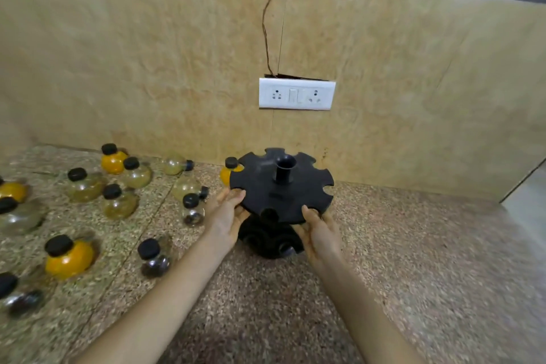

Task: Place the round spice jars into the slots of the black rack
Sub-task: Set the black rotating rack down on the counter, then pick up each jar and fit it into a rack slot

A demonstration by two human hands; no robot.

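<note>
The black rack (280, 189) stands on the speckled counter, a round notched top disc with a central tube over a lower tier. My left hand (229, 213) grips the disc's left rim, and my right hand (320, 230) grips its front right rim. No jar sits in the visible top slots. Several round jars with black caps lie spread on the counter to the left: an orange one (69, 258), a dark-filled one (153, 260), a pale one (119, 201). Another orange jar (229, 170) stands just behind the rack's left edge.
The tiled wall rises right behind the rack, with a white socket plate (297, 94) and a thin wire (267, 23) above it. The counter (413, 260) stretches right to an edge at the far right.
</note>
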